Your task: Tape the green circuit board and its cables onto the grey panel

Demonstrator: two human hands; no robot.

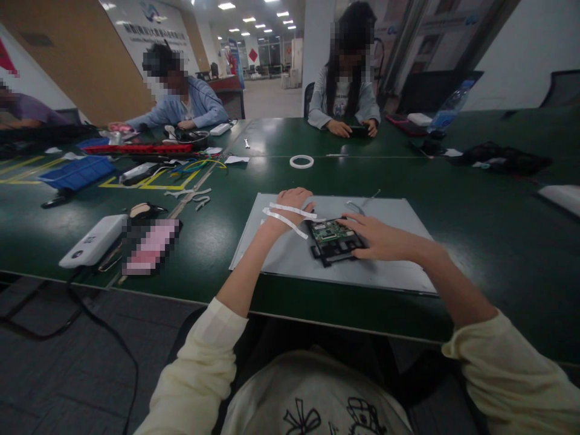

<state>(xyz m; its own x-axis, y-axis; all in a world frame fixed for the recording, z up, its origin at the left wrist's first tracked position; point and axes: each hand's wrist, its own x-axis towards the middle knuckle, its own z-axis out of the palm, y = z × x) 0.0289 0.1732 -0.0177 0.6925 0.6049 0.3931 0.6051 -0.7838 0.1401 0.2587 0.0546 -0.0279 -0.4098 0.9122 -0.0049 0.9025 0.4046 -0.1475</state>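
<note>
My left hand (293, 197) rests over the left back part of a flat light-grey panel (281, 260), its fingers lying loosely forward. White tape strips (290, 222) lie across its back and wrist, their ends sticking out to the right. My right hand (378, 237) grips the right side of a green circuit board (334, 232) set in a black plastic frame, thumb at the near edge and fingers at the far edge. The board sits tilted over the middle of the panel. Behind it, a thin grey cable (356, 207) lies at the panel's back edge.
A roll of white tape (301, 161) lies beyond the panel. To the left are a pink phone (151, 248), a white power bank (93, 240), loose tape scraps (202, 202) and a blue tray (78, 173). Several people sit around the green table; a water bottle (451, 109) stands far right.
</note>
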